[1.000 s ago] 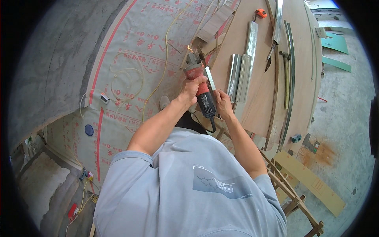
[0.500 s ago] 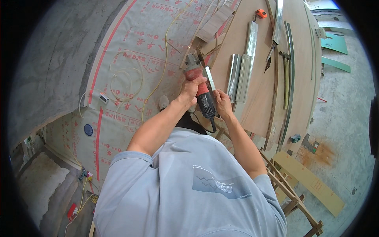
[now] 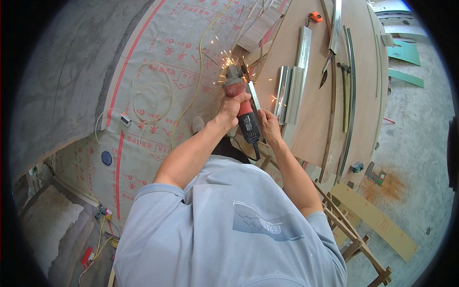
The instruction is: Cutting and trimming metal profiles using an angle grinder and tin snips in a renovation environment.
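My left hand (image 3: 231,110) is wrapped round the red and black body of an angle grinder (image 3: 247,123). The grinder's head points away from me, and sparks (image 3: 231,62) spray around its disc, which is partly hidden. Just right of the grinder, my right hand (image 3: 270,125) is closed on the near end of a narrow silvery metal strip (image 3: 254,95). The strip's far end lies close against the disc. A black power cord (image 3: 257,152) hangs from the grinder's near end.
A wooden board tabletop (image 3: 318,110) on the right carries metal profiles (image 3: 304,48), a hammer (image 3: 345,91), an orange tape measure (image 3: 315,17) and a drill-like bit (image 3: 324,79). A yellow cord (image 3: 198,81) crosses the printed floor sheet (image 3: 158,52). A wooden sawhorse (image 3: 351,232) stands at lower right.
Sparks have appeared around the grinder's disc, with a few flying right over the metal profiles. Both hands and the grinder have stayed almost in place.
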Demonstrator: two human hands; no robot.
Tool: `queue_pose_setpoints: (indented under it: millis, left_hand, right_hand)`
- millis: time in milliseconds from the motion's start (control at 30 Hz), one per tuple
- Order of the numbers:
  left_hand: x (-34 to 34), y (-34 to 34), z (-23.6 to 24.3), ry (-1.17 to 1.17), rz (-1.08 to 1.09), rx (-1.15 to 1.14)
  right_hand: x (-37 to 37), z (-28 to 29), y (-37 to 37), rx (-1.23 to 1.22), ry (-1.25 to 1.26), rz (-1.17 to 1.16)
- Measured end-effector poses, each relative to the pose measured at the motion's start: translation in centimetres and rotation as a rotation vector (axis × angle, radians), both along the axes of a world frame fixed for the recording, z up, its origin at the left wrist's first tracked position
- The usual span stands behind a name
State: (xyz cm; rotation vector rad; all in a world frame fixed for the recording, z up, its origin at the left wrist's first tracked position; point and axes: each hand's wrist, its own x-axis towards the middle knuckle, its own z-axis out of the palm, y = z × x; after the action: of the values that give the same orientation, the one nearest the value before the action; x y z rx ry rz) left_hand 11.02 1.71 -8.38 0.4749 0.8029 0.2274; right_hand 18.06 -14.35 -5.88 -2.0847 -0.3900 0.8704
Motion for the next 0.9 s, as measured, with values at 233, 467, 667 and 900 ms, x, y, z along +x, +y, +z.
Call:
queue_pose_setpoints:
  millis: [233, 467, 667, 900]
  left_hand:
    - [0.1, -0.7, 0.7, 0.024, 0.005, 0.007]
    - [-0.3, -1.4, 0.7, 0.025, 0.032, 0.020]
    - [-0.4, -1.5, 0.7, 0.069, 0.017, 0.042]
    - [-0.8, -1.5, 0.4, 0.055, -0.004, 0.016]
  right_hand:
    - [0.8, -4.3, -1.8, 0.160, 0.073, -0.060]
    - [0.1, -0.3, -0.1, 0.081, 0.028, -0.003]
    - [0.1, -1.0, -0.1, 0.109, -0.007, 0.006]
    - [0.1, -1.5, -0.3, 0.074, -0.001, -0.001]
